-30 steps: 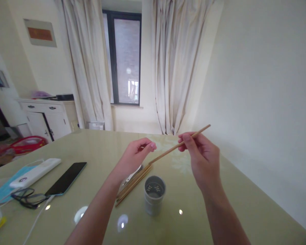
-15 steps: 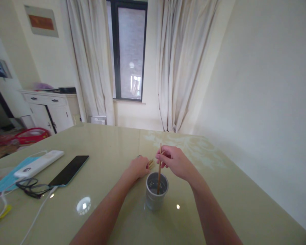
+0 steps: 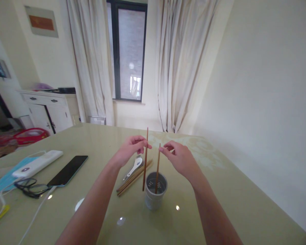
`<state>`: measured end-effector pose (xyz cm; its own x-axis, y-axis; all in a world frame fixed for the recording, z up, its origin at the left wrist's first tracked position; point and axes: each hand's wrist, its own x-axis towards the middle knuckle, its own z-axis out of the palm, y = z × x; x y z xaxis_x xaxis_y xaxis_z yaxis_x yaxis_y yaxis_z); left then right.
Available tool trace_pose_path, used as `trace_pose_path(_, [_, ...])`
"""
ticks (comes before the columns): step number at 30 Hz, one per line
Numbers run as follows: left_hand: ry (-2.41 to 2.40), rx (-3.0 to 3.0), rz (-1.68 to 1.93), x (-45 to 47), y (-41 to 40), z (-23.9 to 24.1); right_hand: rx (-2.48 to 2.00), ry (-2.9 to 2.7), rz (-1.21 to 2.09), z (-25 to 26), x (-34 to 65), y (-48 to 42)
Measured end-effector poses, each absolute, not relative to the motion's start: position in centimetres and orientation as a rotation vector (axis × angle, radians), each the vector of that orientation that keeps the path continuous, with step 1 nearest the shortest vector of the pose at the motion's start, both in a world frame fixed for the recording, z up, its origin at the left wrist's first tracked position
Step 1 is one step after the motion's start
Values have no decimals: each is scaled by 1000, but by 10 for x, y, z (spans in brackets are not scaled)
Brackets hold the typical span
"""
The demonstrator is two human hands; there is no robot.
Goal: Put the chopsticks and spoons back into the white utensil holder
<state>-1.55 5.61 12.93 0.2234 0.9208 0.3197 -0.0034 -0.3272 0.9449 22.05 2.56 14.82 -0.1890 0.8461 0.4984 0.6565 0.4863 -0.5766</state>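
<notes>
My left hand [image 3: 134, 148] pinches a wooden chopstick [image 3: 145, 166], holding it upright just left of the grey utensil holder [image 3: 153, 201]. A second chopstick [image 3: 157, 166] stands inside the holder, whose bottom has small drain holes. The thumb and fingertips of my right hand [image 3: 177, 154] are closed at the top of that chopstick. Left of the holder, several chopsticks [image 3: 132, 181] lie in a bundle on the table. Beside them rests a white spoon [image 3: 135, 166] with a blue mark, on or next to a metal utensil that is partly hidden.
On the left of the glossy table [image 3: 102, 143] lie a black phone [image 3: 68, 170] with a white cable, glasses [image 3: 32, 188], a white power strip or power bank [image 3: 38, 163] and a blue mask [image 3: 5, 178]. A wall [image 3: 265, 102] rises along the right side.
My left hand has come up from the table with a chopstick, uncovering the bundle and the spoon. My right hand stays at the top of the chopstick in the holder.
</notes>
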Motion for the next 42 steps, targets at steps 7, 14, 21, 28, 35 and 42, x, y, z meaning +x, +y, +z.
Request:
trace_pose_path(7, [736,1800,1473,17,-9,182,-847,-1716,479,181,204,-17])
trace_pose_path(14, [873,1974,1382,25,-4,176,-732,-1501,561,184,210,-18])
trace_pose_path(21, [1620,2233,597,-4,68,97,-876,-1471,604,185,233,-5])
trace_pose_path(28, [1833,2233,210,18,69,50,-1119,-1790,735,169,222,7])
trace_pose_path(35, [1819,2226,180,24,68,48,-1303,-1917,677,157,215,18])
trace_pose_path(42, [1730,2212,554,1,72,83,-1410,-1992,608,148,212,23])
